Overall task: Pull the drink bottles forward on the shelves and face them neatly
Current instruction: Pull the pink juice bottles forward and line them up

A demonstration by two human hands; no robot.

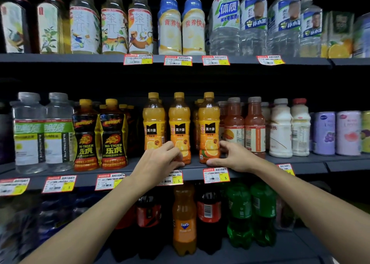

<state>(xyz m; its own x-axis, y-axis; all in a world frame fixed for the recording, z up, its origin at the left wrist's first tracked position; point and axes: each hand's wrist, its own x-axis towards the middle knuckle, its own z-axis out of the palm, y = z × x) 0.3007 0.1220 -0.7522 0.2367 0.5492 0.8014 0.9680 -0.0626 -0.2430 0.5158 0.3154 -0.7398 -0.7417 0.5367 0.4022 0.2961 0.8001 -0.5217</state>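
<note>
Right grip [234,157]: a bare hand curled round the foot of the right orange juice bottle [209,127], a clear plastic bottle with a yellow cap and a black-and-orange label. The thumb lies across the near side of the base and the fingers wrap its right flank.

Left grip [160,159]: curled likewise on the lower part of the middle orange juice bottle [179,127] of the same make, with the fingers at its left side. This hand hides the foot of the left orange juice bottle [153,123].

All three bottles stand upright near the front edge of the dark grey middle shelf [310,163], with more of the kind behind them. A red-and-white price tag [216,175] hangs on the shelf edge just below the right grip.

Left of the juice stand two black-and-yellow Hi-Tiger bottles [100,135], then two clear electrolyte bottles [43,135] with green labels. To the right are two reddish juice bottles [244,127], two white milky bottles [280,129] and lilac cans [324,133].

The upper shelf [60,58] carries tea bottles, blue-capped bottles and large clear water bottles. Below, an orange Fanta bottle [184,219] stands among dark cola bottles and green soda bottles [239,213].
</note>
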